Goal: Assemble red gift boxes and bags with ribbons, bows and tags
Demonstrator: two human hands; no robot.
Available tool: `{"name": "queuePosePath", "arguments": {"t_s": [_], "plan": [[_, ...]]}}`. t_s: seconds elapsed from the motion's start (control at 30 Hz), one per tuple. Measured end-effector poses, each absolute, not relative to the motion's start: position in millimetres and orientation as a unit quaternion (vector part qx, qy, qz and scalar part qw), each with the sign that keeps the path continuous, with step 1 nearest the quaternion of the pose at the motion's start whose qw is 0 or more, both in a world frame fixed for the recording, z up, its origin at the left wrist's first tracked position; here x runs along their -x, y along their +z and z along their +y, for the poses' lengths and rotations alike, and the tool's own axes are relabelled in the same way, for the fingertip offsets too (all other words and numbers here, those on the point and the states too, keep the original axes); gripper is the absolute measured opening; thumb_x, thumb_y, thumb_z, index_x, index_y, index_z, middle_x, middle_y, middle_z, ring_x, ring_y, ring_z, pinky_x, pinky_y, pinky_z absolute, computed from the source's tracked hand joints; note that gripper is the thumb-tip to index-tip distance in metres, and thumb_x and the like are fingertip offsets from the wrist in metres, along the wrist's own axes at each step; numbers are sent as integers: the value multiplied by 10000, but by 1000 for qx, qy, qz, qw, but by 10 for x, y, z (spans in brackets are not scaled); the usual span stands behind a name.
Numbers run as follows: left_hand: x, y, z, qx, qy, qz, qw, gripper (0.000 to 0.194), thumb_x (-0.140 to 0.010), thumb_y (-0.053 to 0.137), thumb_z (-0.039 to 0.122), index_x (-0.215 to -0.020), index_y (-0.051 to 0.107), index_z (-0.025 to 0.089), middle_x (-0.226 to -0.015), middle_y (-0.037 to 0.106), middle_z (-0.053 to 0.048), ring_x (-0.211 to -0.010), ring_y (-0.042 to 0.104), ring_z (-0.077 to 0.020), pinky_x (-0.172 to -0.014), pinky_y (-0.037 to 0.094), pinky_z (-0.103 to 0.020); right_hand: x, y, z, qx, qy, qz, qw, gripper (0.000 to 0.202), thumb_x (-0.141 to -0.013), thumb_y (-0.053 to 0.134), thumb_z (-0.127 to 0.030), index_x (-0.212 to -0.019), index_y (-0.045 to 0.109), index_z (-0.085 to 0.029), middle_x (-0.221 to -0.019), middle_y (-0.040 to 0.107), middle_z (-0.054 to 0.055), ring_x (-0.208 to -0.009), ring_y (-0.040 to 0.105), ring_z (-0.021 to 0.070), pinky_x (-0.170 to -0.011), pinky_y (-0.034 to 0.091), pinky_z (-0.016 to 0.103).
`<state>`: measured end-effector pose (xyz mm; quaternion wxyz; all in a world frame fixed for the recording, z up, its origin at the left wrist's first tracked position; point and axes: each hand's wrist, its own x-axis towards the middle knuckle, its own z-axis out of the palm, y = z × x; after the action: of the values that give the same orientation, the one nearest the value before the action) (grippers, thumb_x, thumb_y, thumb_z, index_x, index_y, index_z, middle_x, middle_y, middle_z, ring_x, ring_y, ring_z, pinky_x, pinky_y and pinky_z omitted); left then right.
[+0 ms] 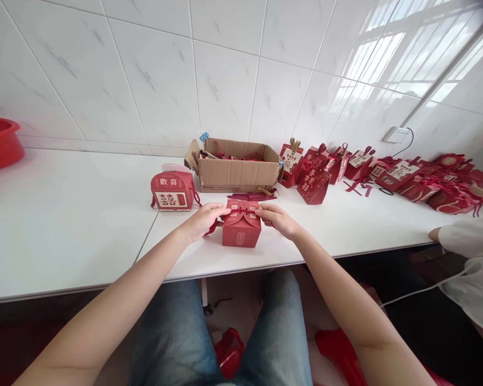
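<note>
A red gift box (241, 234) with pale print stands on the white table close to its front edge. Over its curved top flaps runs a dark red ribbon. My left hand (204, 221) pinches the ribbon at the box's upper left corner, with a loop of it hanging beneath the fingers. At the upper right corner my right hand (277, 219) pinches the ribbon's other side. Another red box (172, 192), with a rounded top and side cords, stands to the left. Behind the box in my hands, several dark red ribbons (251, 197) lie on the table.
An open cardboard box (239, 174) holding red ribbons stands against the tiled wall. Red gift boxes (314, 185) line the back right, with a pile (422, 182) farther right. A red basin (2, 145) sits far left. At the right edge is a person's pale sleeve (462, 236).
</note>
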<state>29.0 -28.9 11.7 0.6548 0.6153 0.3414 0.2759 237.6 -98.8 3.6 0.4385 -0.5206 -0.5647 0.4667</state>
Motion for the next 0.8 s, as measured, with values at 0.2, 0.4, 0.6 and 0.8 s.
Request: {"name": "queuePosePath", "arguments": {"t_s": [0.2,0.4,0.6,0.8], "plan": [[-269,88,-238,-602,274,332,672,314,-653,717,377,-565,507,161,-654,535,9,-652,536,-124,-622,424,-253,-2424,-5,-960,511,470,-572,437,337,-748,619,-457,-652,425,-199,-635,355,-59,-577,290,89,-555,222,258],[-234,87,-226,-604,280,330,670,310,-664,727,373,-573,525,156,-659,550,10,-661,542,-123,-629,427,-257,-2492,-59,-973,530,432,-580,442,415,-752,638,-557,-679,439,-200,-618,347,-70,-553,296,80,-535,234,245],[-196,114,-222,-607,266,335,670,338,-647,749,384,-581,504,161,-656,543,13,-662,549,-125,-631,434,-258,-2644,-98,-1006,591,500,-520,361,572,-800,467,-707,-675,563,-157,-541,403,-42,-487,321,80,-493,235,263],[-208,135,-234,-645,266,347,627,362,-673,715,432,-604,476,168,-688,532,7,-705,554,-142,-675,457,-285,-2680,-25,-1033,470,583,-467,470,397,-741,716,-474,-606,506,-166,-573,438,-48,-536,399,70,-534,291,243]]}}
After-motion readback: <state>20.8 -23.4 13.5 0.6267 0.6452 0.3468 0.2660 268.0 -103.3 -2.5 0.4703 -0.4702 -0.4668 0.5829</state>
